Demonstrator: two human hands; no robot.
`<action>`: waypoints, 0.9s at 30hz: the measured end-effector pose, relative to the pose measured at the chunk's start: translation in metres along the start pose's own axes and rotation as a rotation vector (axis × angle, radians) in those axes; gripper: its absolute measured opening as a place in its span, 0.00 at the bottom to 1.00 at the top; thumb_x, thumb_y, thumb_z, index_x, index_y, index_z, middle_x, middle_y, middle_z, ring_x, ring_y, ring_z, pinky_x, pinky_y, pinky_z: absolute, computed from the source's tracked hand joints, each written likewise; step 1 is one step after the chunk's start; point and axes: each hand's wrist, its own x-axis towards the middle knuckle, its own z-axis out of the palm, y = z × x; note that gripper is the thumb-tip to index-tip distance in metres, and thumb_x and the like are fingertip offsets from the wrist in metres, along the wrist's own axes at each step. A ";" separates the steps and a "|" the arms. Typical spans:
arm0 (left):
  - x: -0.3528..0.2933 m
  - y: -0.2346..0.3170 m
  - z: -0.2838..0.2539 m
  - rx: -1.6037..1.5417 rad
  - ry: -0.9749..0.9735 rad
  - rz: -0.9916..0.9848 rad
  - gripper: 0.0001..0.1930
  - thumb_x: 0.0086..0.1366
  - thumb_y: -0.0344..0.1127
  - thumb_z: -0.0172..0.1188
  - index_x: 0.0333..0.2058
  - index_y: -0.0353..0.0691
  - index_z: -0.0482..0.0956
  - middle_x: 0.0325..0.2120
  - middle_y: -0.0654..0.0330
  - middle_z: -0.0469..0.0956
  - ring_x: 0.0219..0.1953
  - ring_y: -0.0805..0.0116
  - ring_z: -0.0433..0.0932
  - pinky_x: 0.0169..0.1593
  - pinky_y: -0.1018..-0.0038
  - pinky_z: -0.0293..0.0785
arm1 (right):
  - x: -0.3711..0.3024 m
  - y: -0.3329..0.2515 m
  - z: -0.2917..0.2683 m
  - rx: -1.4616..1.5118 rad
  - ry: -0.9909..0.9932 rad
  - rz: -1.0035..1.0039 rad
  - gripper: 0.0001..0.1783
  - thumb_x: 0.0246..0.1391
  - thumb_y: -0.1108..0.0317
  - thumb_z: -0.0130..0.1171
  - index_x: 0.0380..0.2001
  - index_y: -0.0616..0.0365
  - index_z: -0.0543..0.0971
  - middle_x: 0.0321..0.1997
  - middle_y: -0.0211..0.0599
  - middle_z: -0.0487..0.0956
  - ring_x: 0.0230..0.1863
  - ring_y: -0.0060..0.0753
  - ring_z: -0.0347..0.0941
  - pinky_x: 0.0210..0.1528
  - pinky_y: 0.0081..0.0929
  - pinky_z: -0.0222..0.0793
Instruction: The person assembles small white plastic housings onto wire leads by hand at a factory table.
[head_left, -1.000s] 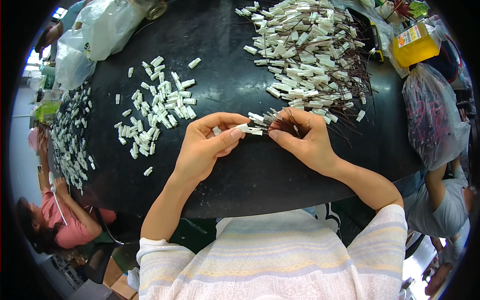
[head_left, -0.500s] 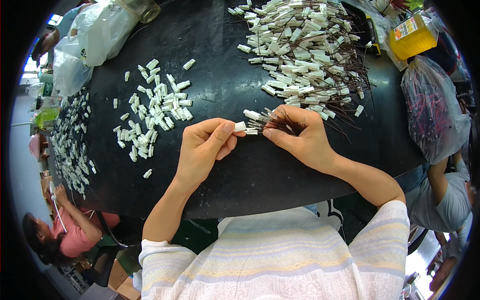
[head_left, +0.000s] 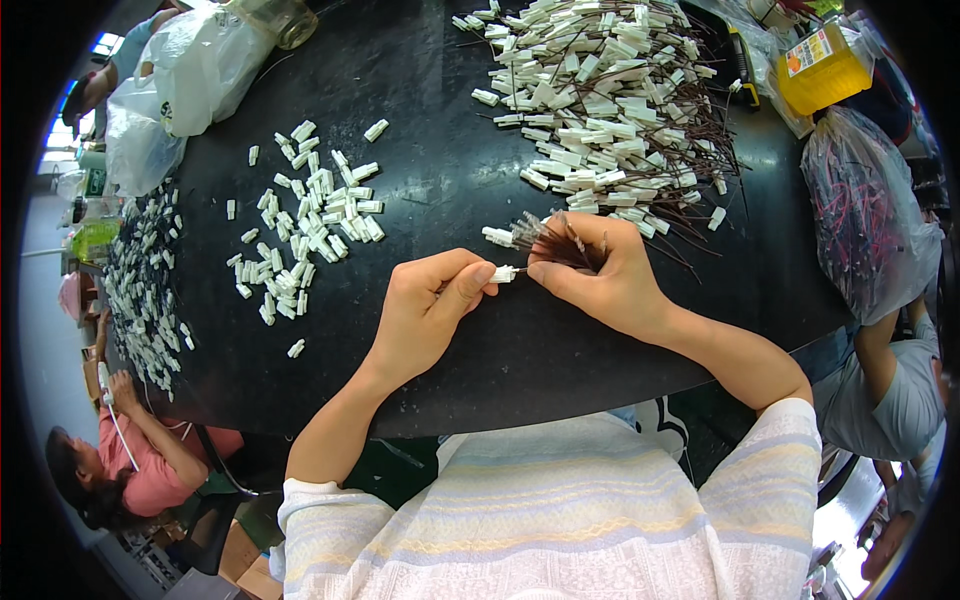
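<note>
Between thumb and forefinger, my left hand (head_left: 436,305) pinches a small white connector housing (head_left: 504,273), level with the fingertips of my right hand. A brown wire runs from that housing into the right hand's grip. My right hand (head_left: 605,270) is closed around a bundle of brown wires (head_left: 572,248) whose metal-tipped ends fan out toward the left. Just above the pinched piece, a second white housing (head_left: 497,236) sticks out at the bundle's tips. Loose white housings (head_left: 318,210) are scattered on the black table (head_left: 480,370) left of my hands.
A big heap of white housings with brown wires (head_left: 610,110) covers the far right. More small white pieces (head_left: 140,280) lie along the left edge, near a co-worker in pink (head_left: 150,470). Plastic bags (head_left: 195,70), a yellow liquid bottle (head_left: 825,75) and a bag of pink wires (head_left: 868,215) stand around.
My left hand has shifted slightly right and down. It held one housing above another before; now its fingertips are on the lower one. My right hand keeps the wire bundle almost in place.
</note>
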 end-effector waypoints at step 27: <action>0.010 -0.004 -0.019 -1.219 -0.092 -0.299 0.17 0.63 0.27 0.44 0.48 0.21 0.60 0.48 0.36 0.63 0.54 0.46 0.63 0.51 0.70 0.71 | 0.031 -0.019 -0.098 -1.227 0.727 -0.707 0.08 0.45 0.81 0.55 0.33 0.63 0.73 0.32 0.42 0.76 0.33 0.43 0.74 0.34 0.29 0.69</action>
